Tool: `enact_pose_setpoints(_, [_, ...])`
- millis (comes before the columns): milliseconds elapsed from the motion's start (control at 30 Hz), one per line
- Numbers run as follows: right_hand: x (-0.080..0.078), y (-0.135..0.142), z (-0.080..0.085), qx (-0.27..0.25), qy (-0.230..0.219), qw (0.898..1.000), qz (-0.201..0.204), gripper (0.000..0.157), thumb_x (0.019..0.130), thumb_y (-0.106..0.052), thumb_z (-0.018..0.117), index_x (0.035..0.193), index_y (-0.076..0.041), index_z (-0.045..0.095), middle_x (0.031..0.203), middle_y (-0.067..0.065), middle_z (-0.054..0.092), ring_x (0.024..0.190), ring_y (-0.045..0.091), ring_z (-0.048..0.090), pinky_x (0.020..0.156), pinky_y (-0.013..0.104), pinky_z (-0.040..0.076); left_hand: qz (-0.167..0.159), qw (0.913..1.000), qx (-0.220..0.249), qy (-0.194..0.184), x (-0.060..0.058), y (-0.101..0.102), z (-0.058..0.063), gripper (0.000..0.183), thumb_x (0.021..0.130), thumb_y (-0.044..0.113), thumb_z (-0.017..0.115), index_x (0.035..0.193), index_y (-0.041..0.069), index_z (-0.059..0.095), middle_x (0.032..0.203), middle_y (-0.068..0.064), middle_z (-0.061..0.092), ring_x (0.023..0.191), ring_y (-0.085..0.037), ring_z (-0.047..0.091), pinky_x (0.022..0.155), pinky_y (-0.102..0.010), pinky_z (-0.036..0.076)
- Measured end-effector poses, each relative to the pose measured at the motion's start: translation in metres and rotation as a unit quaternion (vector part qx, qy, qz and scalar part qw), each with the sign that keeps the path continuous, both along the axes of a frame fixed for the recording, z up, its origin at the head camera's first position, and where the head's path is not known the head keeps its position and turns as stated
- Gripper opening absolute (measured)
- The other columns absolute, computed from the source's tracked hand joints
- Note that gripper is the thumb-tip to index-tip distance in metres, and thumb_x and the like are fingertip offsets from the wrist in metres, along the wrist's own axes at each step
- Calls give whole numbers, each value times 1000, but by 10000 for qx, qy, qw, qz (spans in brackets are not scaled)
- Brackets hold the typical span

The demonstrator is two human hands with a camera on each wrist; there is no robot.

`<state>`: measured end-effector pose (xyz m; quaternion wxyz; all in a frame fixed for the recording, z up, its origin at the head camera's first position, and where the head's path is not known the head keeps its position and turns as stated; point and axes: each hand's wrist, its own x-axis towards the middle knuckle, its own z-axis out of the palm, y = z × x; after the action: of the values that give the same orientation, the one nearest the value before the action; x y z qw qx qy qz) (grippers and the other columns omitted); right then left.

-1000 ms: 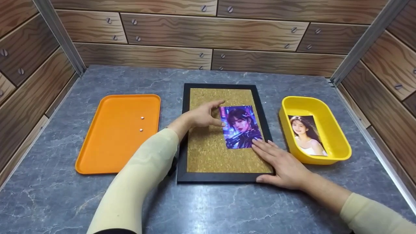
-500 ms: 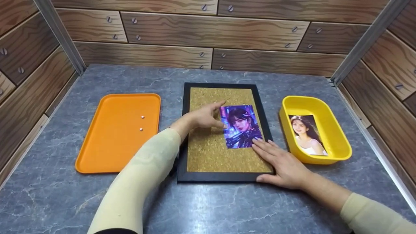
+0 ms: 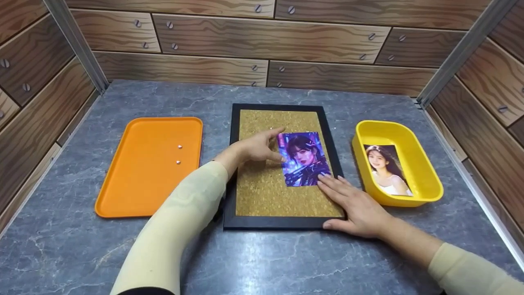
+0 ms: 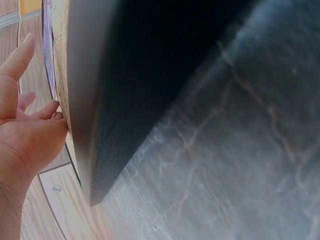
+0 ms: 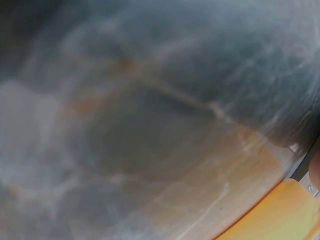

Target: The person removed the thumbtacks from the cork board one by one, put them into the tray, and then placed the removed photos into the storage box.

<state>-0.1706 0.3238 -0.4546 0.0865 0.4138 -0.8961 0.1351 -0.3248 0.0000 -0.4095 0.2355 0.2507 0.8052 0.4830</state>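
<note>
A black-framed cork board [image 3: 262,196] lies flat on the table. On its right half lies a purple and blue printed picture [image 3: 305,159] of a dark-haired figure. My left hand [image 3: 258,146] rests on the cork beside the picture's left edge, thumb tip at that edge and index finger stretched towards the top left corner. In the left wrist view, the left hand's [image 4: 30,130] other fingers bend against the cork. My right hand [image 3: 358,207] lies across the frame's right edge, fingertips on the picture's lower right corner. The right wrist view shows mostly blurred tabletop.
To the left is an orange tray [image 3: 139,172] with two small shiny pins [image 3: 179,146] on it. A yellow bin [image 3: 425,176] stands to the right, holding a photo [image 3: 385,170] of a person in white. Wood-patterned walls [image 3: 270,41] enclose the grey marbled table [image 3: 262,262].
My left hand has edged slightly to the right, its thumb a little lower at the picture's edge. The right hand and the picture stay in place.
</note>
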Motion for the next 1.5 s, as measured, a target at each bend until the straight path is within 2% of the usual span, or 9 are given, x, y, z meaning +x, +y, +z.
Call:
enact_pose_setpoints(233, [1, 1, 1, 170, -125, 9998, -49, 98, 91, -61, 76, 163, -5, 39, 170, 14, 35, 154, 37, 36, 130, 35, 14, -11, 9993, 278, -265, 1, 0, -1, 107, 88, 6, 86, 171, 12, 19, 173, -14, 27, 160, -29, 22, 129, -41, 19])
enact_pose_setpoints(367, [0, 1, 1, 137, -158, 9998, -78, 98, 91, -61, 76, 163, -5, 40, 171, 12, 34, 155, 35, 35, 130, 37, 15, 27, 9980, 487, -411, 0, 0, -1, 106, 88, 2, 84, 171, 11, 19, 170, -14, 34, 157, -28, 29, 129, -39, 20])
enact_pose_setpoints(600, [0, 0, 0, 64, -74, 9999, -43, 97, 92, -61, 75, 163, -5, 41, 170, 11, 35, 154, 35, 36, 130, 41, 19, 132, 9975, 653, -231, -2, -3, -4, 104, 88, 1, 84, 169, 6, 21, 164, -18, 43, 148, -30, 43, 126, -37, 27])
enact_pose_setpoints(800, [0, 0, 1, 97, -26, 9999, -60, 95, 93, -62, 72, 163, -5, 41, 170, 12, 35, 154, 35, 36, 128, 45, 22, 174, 9947, 956, -334, -3, -5, -2, 100, 89, -3, 81, 168, 3, 22, 163, -21, 44, 145, -31, 48, 124, -36, 34])
enact_pose_setpoints(1067, [-1, 1, -1, 12, 44, 10000, 22, 97, 92, -61, 75, 162, -4, 42, 169, 13, 37, 153, 37, 38, 130, 36, 15, 98, 9930, 1122, -346, -1, -3, 2, 98, 91, 0, 81, 169, 5, 23, 160, -22, 47, 141, -33, 52, 122, -39, 37])
enact_pose_setpoints(1167, [0, 1, -1, 14, 21, 10000, 2, 97, 92, -61, 74, 162, -4, 41, 170, 13, 36, 153, 36, 38, 130, 38, 16, 156, 9937, 1059, -325, -1, -3, 3, 96, 92, 3, 82, 169, 7, 24, 162, -21, 45, 144, -31, 50, 122, -38, 37])
enact_pose_setpoints(1333, [0, 1, 0, 18, 35, 10000, -25, 96, 93, -62, 74, 162, -3, 41, 169, 14, 36, 153, 37, 38, 130, 40, 18, 284, 9913, 1187, -495, 1, -2, 5, 95, 93, 5, 82, 169, 11, 26, 172, -14, 29, 150, -30, 44, 116, -35, 45])
enact_pose_setpoints(1500, [1, 0, 1, 123, -100, 9998, -75, 97, 92, -61, 75, 163, -5, 40, 171, 13, 35, 154, 35, 36, 130, 36, 14, 410, 9884, 1311, -652, 4, -2, 4, 94, 93, 5, 82, 169, 13, 27, 175, -9, 25, 147, -30, 48, 110, -33, 50])
